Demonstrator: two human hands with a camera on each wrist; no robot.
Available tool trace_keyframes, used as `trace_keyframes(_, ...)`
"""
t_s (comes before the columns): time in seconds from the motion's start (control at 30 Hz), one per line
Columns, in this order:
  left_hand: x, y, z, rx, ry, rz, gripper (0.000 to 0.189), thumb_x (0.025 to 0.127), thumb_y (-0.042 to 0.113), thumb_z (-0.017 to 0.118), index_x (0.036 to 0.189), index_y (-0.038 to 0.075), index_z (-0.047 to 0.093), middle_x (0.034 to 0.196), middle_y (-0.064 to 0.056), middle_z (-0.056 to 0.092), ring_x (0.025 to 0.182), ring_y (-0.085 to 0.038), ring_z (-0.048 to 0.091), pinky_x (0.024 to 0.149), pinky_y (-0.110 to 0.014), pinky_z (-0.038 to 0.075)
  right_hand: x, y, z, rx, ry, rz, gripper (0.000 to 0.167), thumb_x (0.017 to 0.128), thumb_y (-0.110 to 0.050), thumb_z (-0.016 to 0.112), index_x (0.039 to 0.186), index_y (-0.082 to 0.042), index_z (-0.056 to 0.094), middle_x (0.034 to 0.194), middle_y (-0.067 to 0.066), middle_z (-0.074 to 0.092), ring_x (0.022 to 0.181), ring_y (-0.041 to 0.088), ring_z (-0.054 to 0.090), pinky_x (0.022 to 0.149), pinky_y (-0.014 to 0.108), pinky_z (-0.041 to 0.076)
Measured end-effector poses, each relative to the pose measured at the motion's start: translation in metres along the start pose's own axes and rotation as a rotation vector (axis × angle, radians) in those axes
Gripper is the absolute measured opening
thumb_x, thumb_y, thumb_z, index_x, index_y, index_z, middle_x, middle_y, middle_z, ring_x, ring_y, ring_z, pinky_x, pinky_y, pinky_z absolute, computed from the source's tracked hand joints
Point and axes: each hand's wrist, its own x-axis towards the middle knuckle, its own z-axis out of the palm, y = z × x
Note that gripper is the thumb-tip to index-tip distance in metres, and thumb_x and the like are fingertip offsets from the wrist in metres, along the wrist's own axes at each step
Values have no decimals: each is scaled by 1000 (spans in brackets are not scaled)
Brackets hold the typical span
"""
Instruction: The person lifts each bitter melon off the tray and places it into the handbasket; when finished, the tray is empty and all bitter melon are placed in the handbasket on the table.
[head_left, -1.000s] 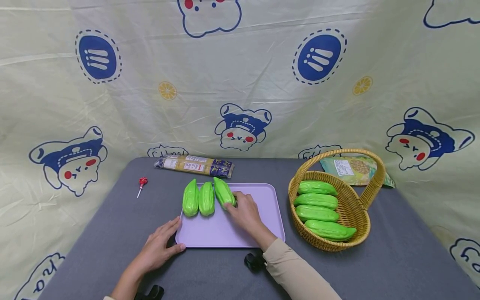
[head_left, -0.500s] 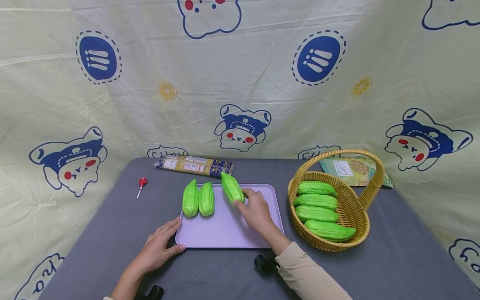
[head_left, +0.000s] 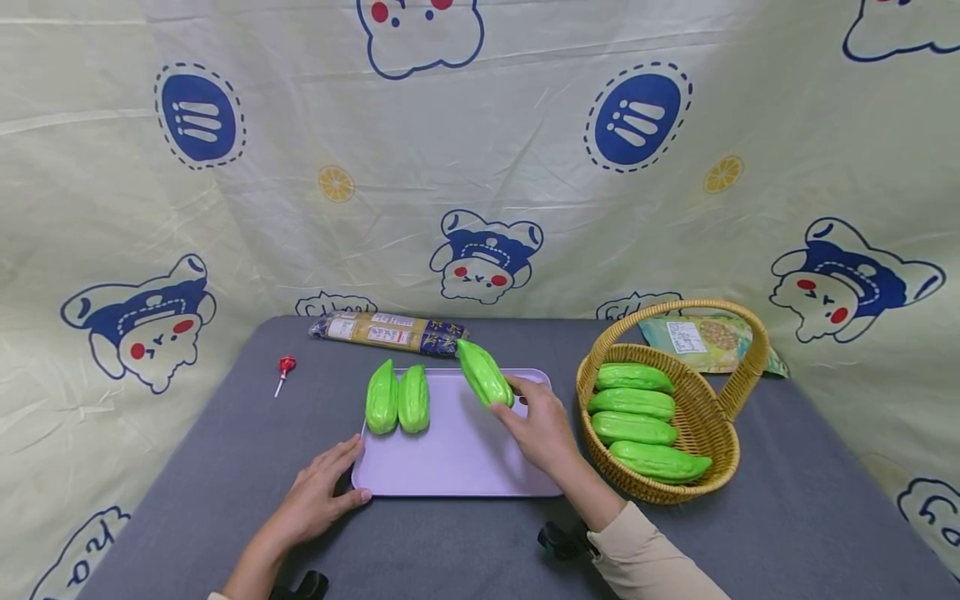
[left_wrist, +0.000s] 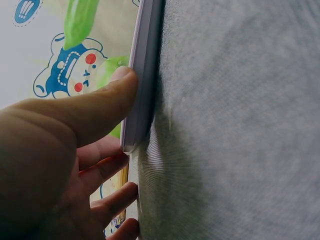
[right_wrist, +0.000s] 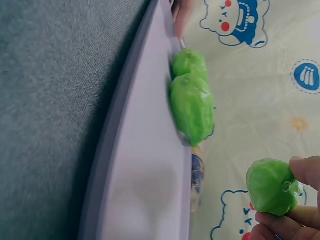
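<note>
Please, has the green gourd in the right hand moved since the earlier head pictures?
Yes. In the head view, the green gourd in the right hand has moved rightward, toward the unmoved wicker basket.

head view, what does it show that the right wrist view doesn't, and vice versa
Only head: the brown woven basket, four ridged green gourds in it, and a red lollipop.
Only right wrist: the small round nub on the blunt end of the held ridged green gourd.
Both: that gourd, the right hand, the flat lavender tray and two green gourds on it.
</note>
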Motion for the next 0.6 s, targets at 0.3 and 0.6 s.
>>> trace_keyframes(0.3,0,0,0,-5,13,8,69,83,32,70,141,6,43,150,-13,38,137,-42,33,101,-68,26,-17,1,-32,-21,38,-21,52,80,-30,75,124,-8,62,108,11,67,98,26,61,81,42,49)
trace_keyframes(0.6,0,0,0,-9,5,3,70,83,33,70,142,7,43,151,-12,37,137,-41,32,101,-67,26,-37,11,-65,-21,67,-7,51,80,-24,75,125,-6,60,107,12,65,96,25,60,75,38,47)
